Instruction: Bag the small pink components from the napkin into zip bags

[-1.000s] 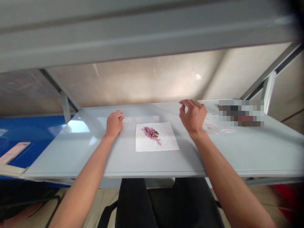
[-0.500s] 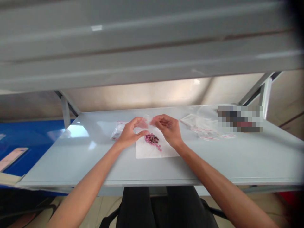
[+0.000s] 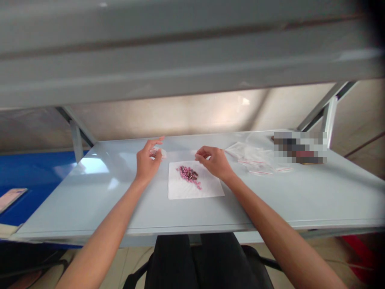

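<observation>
A white paper sheet [image 3: 207, 189] lies on the grey table [image 3: 300, 200] with a small heap of pink and dark beads [image 3: 189, 174] on it. My left hand [image 3: 146, 162] is left of the sheet, its fingers curled round a small clear bag [image 3: 159, 153] with the forefinger raised. My right hand [image 3: 214, 161] hovers at the sheet's far right corner, thumb and fingers pinched together. What they pinch is too small to make out. Both forearms reach in from the near edge.
A loose pile of clear zip bags with red strips [image 3: 252, 159] lies right of my right hand. Beyond it sits a blurred-out object [image 3: 299, 147]. A grey shelf [image 3: 180, 60] hangs overhead, and a blue surface [image 3: 33, 176] adjoins the table's left side.
One second ago my hands were wide apart, the right at the bag pile. They met over the beads with a clear bag, then the left moved back left.
</observation>
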A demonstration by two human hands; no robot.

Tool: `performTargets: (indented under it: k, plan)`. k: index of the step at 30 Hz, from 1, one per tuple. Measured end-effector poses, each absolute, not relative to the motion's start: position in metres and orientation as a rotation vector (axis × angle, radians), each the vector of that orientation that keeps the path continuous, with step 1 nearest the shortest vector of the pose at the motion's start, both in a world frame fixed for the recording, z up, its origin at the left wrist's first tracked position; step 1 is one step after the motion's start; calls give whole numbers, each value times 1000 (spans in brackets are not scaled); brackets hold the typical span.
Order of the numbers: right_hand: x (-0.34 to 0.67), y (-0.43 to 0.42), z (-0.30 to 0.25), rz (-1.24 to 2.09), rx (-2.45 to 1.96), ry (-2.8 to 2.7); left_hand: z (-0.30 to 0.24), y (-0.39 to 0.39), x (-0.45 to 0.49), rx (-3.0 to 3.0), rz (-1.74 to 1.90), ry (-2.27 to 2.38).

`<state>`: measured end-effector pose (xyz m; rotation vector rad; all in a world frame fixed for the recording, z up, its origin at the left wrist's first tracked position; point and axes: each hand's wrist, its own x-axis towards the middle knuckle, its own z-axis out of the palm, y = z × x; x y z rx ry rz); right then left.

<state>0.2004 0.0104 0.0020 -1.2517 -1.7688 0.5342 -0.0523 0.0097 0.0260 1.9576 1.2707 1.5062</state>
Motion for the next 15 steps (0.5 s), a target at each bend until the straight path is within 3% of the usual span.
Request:
performTargets:
  k: [4, 9, 15]
  plan:
    - [200, 11, 2, 648, -1119, -1848, 18, 14, -53, 2171, 1492, 1310]
    - [210, 13, 2, 624, -1367, -1865, 14, 17, -54, 2197, 1540, 1248]
    - [220, 10, 6, 913, -1258, -2135, 13, 20, -59, 2340, 1557, 1274]
